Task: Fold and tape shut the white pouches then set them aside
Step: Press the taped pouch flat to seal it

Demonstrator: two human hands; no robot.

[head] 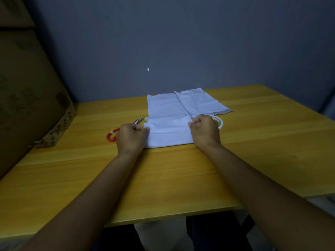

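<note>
A white pouch [167, 134] lies on the wooden table [163, 178], its near part folded over. My left hand [131, 138] pinches its left edge with curled fingers. My right hand [205, 132] pinches its right edge the same way. A second white pouch [199, 102] lies flat behind, overlapping the first at an angle. A roll of tape [220, 122] sits just right of my right hand, partly hidden by it. Red-handled scissors [112, 135] lie left of the pouch, mostly behind my left hand.
A large cardboard box [27, 87] stands at the table's left side against the grey wall. The table's front edge runs across the bottom of the view, with my legs below it.
</note>
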